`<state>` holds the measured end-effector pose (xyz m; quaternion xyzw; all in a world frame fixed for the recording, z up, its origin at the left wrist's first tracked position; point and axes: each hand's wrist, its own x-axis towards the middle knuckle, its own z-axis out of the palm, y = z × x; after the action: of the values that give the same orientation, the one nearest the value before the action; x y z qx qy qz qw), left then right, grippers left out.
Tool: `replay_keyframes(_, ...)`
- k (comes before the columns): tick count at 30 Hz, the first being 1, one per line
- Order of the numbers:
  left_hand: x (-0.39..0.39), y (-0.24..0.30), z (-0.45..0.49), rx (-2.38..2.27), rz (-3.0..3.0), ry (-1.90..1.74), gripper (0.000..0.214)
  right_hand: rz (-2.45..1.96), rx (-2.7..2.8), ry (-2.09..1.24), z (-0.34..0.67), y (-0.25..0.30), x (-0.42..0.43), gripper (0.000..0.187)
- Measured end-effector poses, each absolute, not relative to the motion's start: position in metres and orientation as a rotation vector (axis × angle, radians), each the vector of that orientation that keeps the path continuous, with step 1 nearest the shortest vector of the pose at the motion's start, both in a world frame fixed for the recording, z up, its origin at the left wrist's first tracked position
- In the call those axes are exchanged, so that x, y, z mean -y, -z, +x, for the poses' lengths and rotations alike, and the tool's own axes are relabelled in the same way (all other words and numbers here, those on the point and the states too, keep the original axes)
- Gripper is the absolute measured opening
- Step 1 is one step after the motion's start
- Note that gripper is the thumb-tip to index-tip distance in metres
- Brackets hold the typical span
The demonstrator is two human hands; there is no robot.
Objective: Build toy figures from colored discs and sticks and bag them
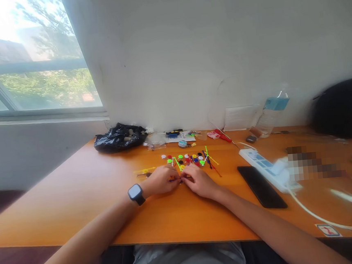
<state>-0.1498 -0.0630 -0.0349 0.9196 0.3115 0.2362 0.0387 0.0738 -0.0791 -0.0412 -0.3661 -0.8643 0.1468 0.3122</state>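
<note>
Both my hands rest together on the orange desk [77, 206], fingertips meeting at the middle. My left hand [163, 179], with a smartwatch [136, 194] on its wrist, is closed in a pinch. My right hand [198, 180] is closed too, its fingers curled against the left ones. Between them they hold a small dark piece, too small to name. Just beyond the fingers lies a scatter of small coloured discs and thin sticks [193, 159] in green, red, yellow, blue, black and white. A yellow stick [145, 171] lies left of my left hand.
A black phone [261, 186] lies face down right of my right hand. Beyond it are a white power strip [267, 168] with a cable, a water bottle [270, 115], a black plastic bag [119, 137] and a black backpack [344, 107] by the wall.
</note>
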Motion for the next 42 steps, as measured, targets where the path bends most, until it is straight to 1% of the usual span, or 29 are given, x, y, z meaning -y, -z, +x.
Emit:
replay_keyframes(15,0.064,0.036,-0.148,-0.928,2.838,-0.712,0.017,-0.977,2.301,-0.351,0.074,0.042,0.079,0.015)
replay_keyframes(19,0.066,0.038,-0.147,-0.937,2.85,-0.724,0.014,-0.955,2.304,-0.338,0.075,0.039,0.08,0.017)
replay_keyframes(25,0.066,0.039,-0.147,-0.954,2.855,-0.747,0.011,-0.959,2.223,-0.31,0.075,0.035,0.082,0.011)
replay_keyframes(33,0.068,0.036,-0.147,-0.992,2.902,-0.748,0.01,-0.981,2.133,-0.289,0.076,0.031,0.082,0.015)
replay_keyframes(37,0.068,0.028,-0.151,-1.001,2.814,-0.831,0.009,-1.042,2.089,-0.332,0.076,0.028,0.086,0.016)
replay_keyframes(40,0.068,0.022,-0.154,-1.014,2.743,-0.936,0.014,-1.119,2.069,-0.359,0.077,0.025,0.089,0.019)
replay_keyframes(42,0.068,0.019,-0.156,-1.019,2.725,-0.985,0.02,-1.164,2.067,-0.389,0.077,0.024,0.09,0.025)
